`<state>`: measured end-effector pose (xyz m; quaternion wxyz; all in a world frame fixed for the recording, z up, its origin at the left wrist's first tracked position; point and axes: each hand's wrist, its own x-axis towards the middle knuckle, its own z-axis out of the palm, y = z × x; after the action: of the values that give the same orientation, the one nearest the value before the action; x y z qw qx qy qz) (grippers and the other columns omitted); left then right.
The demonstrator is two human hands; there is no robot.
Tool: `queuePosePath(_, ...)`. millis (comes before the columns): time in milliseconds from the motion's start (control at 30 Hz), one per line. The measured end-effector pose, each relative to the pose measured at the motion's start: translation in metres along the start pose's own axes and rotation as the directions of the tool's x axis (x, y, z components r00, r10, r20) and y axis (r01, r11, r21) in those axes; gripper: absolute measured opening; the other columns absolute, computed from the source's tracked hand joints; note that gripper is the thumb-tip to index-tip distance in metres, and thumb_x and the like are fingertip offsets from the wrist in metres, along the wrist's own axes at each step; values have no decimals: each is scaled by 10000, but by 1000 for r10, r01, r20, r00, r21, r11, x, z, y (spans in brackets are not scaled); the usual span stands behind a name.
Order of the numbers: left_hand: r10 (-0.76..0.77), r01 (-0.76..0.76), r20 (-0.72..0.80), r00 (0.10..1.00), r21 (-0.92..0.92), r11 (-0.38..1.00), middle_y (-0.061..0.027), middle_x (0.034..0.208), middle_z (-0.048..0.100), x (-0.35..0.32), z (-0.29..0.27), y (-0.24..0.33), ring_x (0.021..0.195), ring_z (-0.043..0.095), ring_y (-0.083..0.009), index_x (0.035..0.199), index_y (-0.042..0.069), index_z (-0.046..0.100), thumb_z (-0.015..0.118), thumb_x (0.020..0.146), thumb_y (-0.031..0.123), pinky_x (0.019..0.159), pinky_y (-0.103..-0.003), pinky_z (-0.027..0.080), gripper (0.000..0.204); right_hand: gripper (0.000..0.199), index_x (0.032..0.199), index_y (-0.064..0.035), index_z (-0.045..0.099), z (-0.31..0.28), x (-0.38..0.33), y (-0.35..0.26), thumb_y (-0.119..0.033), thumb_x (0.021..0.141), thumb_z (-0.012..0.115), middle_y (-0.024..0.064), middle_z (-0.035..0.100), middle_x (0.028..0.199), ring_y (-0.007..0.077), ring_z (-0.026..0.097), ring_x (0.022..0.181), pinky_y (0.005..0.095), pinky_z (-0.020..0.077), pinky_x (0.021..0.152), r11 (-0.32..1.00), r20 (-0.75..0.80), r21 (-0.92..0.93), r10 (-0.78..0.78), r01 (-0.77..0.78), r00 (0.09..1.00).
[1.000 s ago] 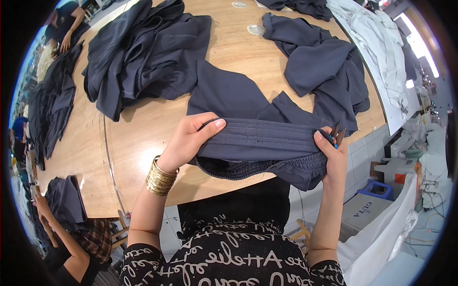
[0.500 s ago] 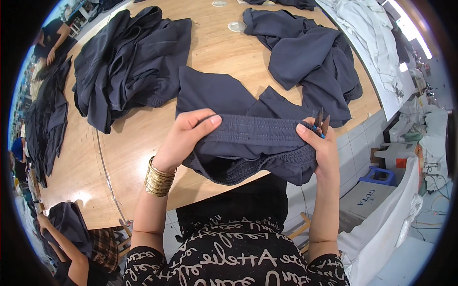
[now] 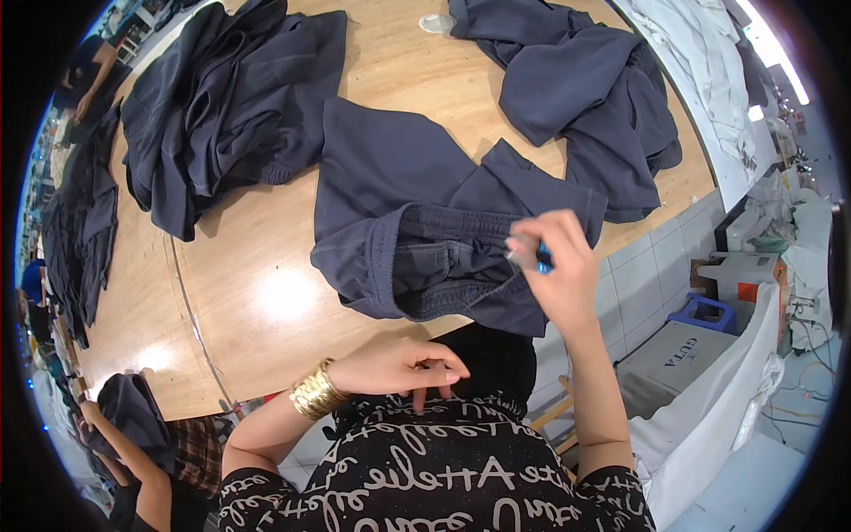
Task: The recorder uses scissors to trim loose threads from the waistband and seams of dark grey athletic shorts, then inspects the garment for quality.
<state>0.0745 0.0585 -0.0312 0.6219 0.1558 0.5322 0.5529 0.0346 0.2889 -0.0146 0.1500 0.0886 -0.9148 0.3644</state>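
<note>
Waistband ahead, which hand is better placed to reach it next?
Likely your right hand: it's at the waistband, holding a blurred tool; your left hand is farther off, near your shirt.

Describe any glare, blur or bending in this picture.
Head view: white glare on the pale brown wooden table, fisheye bending along its edges, black corners. Head view also: the blue and grey tool in the bare right hand looks smeared, probably from motion.

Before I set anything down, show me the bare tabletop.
Bare wooden tabletop shows left of the elastic-waisted garment, nearer than the left dark heap; a strip lies beyond the garment, between that heap and the right dark heap. Crowded: right side, where garment and right heap meet.
</note>
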Motion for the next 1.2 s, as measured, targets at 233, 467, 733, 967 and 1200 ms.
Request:
queuePosePath(233, 136, -390, -456, 879, -527, 755, -105, 1182, 563, 30, 23, -30, 1025, 589, -174, 1309, 4, 390, 529, 920, 176, 849, -298, 486, 448, 179, 790, -55, 578, 17, -39, -21, -19, 644, 675, 37, 528, 878, 207, 612, 646, 319, 494, 535, 997, 364, -1, -67, 73, 929)
queuePosePath(467, 5, -488, -590, 807, -662, 569, -165, 1147, 559, 44, 12, -29, 1084, 557, -252, 1158, -85, 473, 474, 943, 169, 918, -382, 465, 332, 170, 804, -31, 539, 17, -45, -12, 27, 680, 640, 48, 502, 803, 200, 574, 605, 304, 449, 525, 991, 368, 52, 94, -121, 925)
queuePosePath(733, 161, -545, -567, 808, -614, 571, -179, 1180, 545, 32, 15, -13, 1066, 565, -277, 1163, -87, 465, 461, 951, 171, 940, -411, 448, 334, 111, 855, -38, 591, -20, -38, -30, -50, 774, 665, 41, 540, 822, 124, 553, 689, 245, 428, 582, 928, 323, 247, 193, -280, 926)
queuePosePath(967, 188, -542, -528, 828, -667, 511, -181, 1140, 569, 26, 18, -10, 1036, 578, -243, 1096, -123, 498, 471, 953, 196, 969, -389, 432, 350, 273, 885, -53, 657, 7, -57, -31, 18, 629, 720, 67, 569, 856, 173, 599, 669, 264, 481, 558, 985, 131, 55, -168, 162, 977)
queuePosePath(1200, 118, -508, -566, 816, -604, 614, -139, 1179, 559, 19, 9, -30, 1052, 566, -223, 1170, -48, 496, 483, 948, 180, 963, -388, 436, 319, 66, 811, -47, 563, -43, -40, -5, -20, 795, 621, 29, 533, 835, 68, 483, 696, 194, 381, 584, 777, 180, 571, 196, -264, 964)
